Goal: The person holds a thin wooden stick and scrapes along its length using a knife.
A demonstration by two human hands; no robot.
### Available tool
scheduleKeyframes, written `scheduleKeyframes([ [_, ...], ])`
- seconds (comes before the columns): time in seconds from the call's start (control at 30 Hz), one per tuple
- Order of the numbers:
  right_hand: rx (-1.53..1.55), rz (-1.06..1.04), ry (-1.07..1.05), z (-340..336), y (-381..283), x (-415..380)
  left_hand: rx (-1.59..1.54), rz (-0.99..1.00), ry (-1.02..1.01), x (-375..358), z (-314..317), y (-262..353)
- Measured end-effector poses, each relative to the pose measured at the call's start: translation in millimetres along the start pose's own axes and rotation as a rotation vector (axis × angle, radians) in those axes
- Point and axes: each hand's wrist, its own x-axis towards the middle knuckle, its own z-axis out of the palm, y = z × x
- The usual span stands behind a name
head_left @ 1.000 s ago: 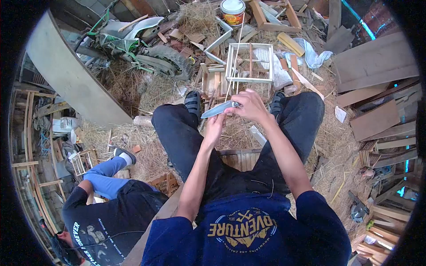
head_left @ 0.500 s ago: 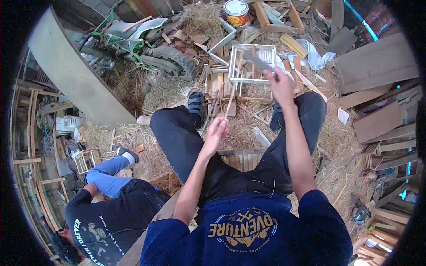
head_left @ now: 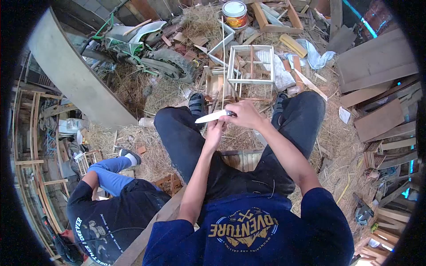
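Between my knees, my left hand (head_left: 214, 135) is closed around the lower end of a thin wooden stick (head_left: 223, 57), which points up and away from me. My right hand (head_left: 245, 114) grips a knife by its handle. The pale knife blade (head_left: 207, 117) lies crosswise over the stick, pointing left, just above the left fingers. Both hands are close together. Beyond them on the straw stands a small frame of light wooden strips (head_left: 251, 81).
A person in a dark shirt (head_left: 120, 213) sits at my left. Ahead are a paint can (head_left: 234, 21), a dirt bike wheel (head_left: 171, 66) and scrap wood. A large curved board (head_left: 80, 71) leans at the left. Boards (head_left: 377, 62) lie at the right, above a power tool (head_left: 364, 213).
My right hand has swung the knife down and toward me, from over the wooden frame onto the stick by my left hand. The stick now stands more upright in view.
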Motion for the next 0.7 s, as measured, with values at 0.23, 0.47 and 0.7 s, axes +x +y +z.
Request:
scheduleKeyframes([
  [0.23,0.025,-0.004,-0.002,4,5,-4,-0.004,0.036,-0.018,2,0,-5],
  [0.47,0.008,0.082,-0.1,-6,-1,-3,0.109,0.004,-0.006,0,-1,-1],
  [0.7,-0.046,-0.05,0.035,-3,10,-5,-0.063,-0.084,-0.084,-1,-4,5],
])
